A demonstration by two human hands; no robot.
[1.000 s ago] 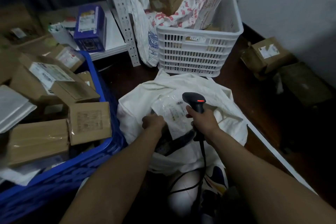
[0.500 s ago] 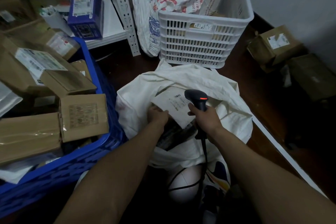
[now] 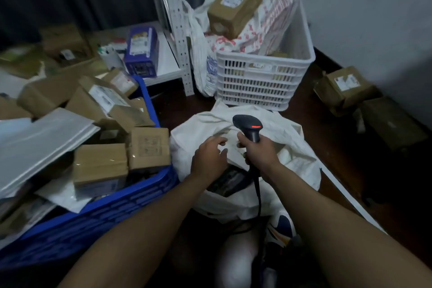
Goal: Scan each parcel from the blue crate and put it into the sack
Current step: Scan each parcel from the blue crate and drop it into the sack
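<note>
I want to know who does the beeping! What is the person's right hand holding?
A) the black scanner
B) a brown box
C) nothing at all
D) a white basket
A: the right hand has its fingers curled round the handle of the black scanner, whose red light glows, just above the white sack.

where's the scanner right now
The scanner sits centre of the head view, gripped by the right hand above the white sack, in front of the white basket.
</note>
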